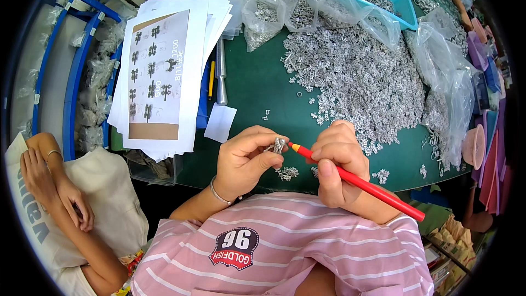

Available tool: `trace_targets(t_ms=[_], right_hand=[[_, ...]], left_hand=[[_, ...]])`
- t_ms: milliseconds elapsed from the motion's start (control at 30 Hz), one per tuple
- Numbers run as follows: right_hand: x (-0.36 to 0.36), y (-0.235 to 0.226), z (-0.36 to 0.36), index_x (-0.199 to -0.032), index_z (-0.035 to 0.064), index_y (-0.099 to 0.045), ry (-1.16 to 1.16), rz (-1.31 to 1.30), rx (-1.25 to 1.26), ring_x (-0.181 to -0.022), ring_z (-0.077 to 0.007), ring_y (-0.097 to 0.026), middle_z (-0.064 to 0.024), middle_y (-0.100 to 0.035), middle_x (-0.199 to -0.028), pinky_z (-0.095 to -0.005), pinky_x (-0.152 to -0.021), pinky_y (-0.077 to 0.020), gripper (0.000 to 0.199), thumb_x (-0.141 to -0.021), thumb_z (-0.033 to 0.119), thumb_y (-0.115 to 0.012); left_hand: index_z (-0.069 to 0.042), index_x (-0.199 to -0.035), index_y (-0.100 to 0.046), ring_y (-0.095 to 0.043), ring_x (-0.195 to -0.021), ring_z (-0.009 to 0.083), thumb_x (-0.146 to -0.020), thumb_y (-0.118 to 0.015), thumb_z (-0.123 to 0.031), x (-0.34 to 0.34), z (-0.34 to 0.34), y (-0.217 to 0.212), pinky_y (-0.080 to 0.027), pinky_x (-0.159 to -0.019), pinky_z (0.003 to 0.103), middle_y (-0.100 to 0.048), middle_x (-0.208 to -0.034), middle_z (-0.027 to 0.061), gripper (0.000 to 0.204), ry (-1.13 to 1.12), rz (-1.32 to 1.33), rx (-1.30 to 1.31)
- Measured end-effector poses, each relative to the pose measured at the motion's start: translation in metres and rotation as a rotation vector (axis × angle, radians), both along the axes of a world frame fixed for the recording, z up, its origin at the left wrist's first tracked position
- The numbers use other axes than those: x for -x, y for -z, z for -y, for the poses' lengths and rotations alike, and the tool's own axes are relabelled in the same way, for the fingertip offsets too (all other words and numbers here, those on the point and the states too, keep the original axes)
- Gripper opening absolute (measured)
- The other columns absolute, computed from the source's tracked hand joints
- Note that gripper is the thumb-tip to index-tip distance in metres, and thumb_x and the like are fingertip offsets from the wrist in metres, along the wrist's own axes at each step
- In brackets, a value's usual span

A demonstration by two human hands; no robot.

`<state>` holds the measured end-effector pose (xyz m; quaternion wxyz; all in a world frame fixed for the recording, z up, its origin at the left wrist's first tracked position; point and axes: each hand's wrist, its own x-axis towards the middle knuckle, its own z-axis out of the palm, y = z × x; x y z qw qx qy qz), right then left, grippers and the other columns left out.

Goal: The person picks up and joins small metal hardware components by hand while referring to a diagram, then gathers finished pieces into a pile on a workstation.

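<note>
My left hand (241, 159) pinches a small silver metal piece (278, 144) between thumb and fingers, just above the table's near edge. My right hand (342, 164) is closed around a red pencil (386, 196), whose red tip points left at the metal piece. Tip and piece are touching or nearly so; I cannot tell which. Below my left hand lies a small clump of silver pieces (286, 174), and another clump (381, 176) sits to the right of my right hand. Beyond my right hand spreads a large heap of similar metal pieces (356, 82).
Printed sheets (189, 77) are stacked at the left, beside a yellow pencil (211, 79) and a silver-handled tool (221, 71). Clear bags of parts (264, 13) and a turquoise basket (405, 8) stand behind. A person with folded arms (60, 186) is at my left, near a blue rack (76, 77).
</note>
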<state>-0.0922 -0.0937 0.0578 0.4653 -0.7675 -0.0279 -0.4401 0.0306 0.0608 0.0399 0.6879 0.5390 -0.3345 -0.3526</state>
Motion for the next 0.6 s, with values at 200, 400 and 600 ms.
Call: trace_targets(t_ms=[200,400,600], right_hand=[[-0.0004,0.0008,-0.0001,-0.091,0.0037,-0.060,-0.003,-0.001,0.001,-0.068,-0.0232,-0.057,-0.0064,-0.064,-0.079,-0.0371,-0.070,-0.0403,0.010,-0.082,0.004,-0.064],[0.0003,-0.0020,0.0002,-0.091,0.0036,-0.060,-0.011,-0.002,0.017,-0.068,-0.0234,-0.057,-0.0063,-0.063,-0.080,-0.0371,-0.070,-0.0402,0.009,-0.083,0.004,-0.064],[0.0015,-0.0038,-0.0005,-0.092,0.0035,-0.061,-0.022,-0.014,0.008,-0.071,-0.0234,-0.058,-0.0070,-0.064,-0.083,-0.0379,-0.072,-0.0400,0.009,-0.085,0.006,-0.064]], left_hand=[[0.008,-0.109,-0.066,-0.064,-0.077,0.0141,-0.091,-0.068,-0.006,-0.0011,0.0001,0.0001,-0.054,-0.065,0.024,-0.064,-0.101,0.0147,0.023,0.018,-0.097,0.012],[0.007,-0.114,-0.062,-0.061,-0.067,0.0147,-0.096,-0.064,-0.030,-0.0021,0.0004,0.0028,-0.051,-0.059,0.027,-0.066,-0.094,0.0137,0.041,0.062,-0.383,0.027],[0.004,-0.119,-0.058,-0.057,-0.068,0.0117,-0.102,-0.052,-0.038,-0.0040,-0.0002,0.0015,-0.046,-0.057,0.026,-0.067,-0.094,0.0128,0.046,0.143,-0.631,0.059]])
